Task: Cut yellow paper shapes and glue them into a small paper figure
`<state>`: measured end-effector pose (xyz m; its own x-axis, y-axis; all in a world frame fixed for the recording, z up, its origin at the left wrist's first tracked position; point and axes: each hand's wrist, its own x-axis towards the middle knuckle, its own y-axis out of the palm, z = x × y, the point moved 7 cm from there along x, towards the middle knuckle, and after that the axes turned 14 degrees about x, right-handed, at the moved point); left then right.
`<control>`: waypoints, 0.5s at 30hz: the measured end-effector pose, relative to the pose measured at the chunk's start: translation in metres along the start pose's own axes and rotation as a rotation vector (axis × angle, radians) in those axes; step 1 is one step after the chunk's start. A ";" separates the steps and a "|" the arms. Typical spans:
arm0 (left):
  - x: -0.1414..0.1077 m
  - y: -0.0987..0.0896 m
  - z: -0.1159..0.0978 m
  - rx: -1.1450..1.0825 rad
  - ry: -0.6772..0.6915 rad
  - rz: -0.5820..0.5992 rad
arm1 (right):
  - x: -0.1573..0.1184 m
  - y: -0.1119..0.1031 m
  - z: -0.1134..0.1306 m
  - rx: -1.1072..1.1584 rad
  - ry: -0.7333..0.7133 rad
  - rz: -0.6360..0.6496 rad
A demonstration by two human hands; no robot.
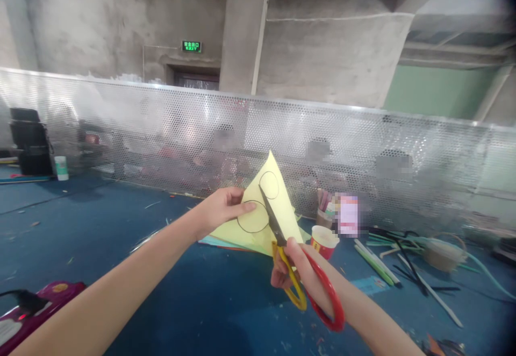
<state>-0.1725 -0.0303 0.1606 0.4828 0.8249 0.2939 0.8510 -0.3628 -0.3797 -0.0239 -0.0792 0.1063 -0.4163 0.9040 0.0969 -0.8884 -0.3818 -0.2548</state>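
My left hand (226, 208) pinches a sheet of pale yellow paper (282, 205) at its left edge, thumb lying on the front. Two circles are drawn on the paper in dark line, a smaller one near the top corner and a larger one by my thumb. My right hand (294, 262) is closed on a pair of scissors (274, 219) with one red and one yellow handle loop. The dark blades point up across the paper, their tip beside the small circle; whether they are parted I cannot tell. More coloured sheets (229, 243) lie beneath the yellow paper.
A red and white paper cup (323, 240) stands right of the paper. Sticks, tubes (374, 262) and green strips lie farther right on the blue table (181, 302). A purple power strip (48, 307) is at lower left. A perforated metal screen (161, 125) rises behind, with people beyond.
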 end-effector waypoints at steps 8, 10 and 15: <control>-0.004 0.005 -0.003 0.104 -0.033 -0.071 | -0.004 -0.005 0.009 -0.008 0.000 -0.019; -0.007 0.004 -0.007 0.147 -0.032 -0.081 | -0.003 -0.003 0.013 0.004 -0.005 -0.011; -0.012 0.003 -0.019 0.242 -0.021 -0.107 | -0.004 -0.002 0.014 -0.026 -0.037 -0.023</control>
<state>-0.1720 -0.0490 0.1725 0.3864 0.8627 0.3263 0.8216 -0.1612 -0.5468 -0.0230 -0.0845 0.1205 -0.4034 0.9046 0.1378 -0.8925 -0.3558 -0.2773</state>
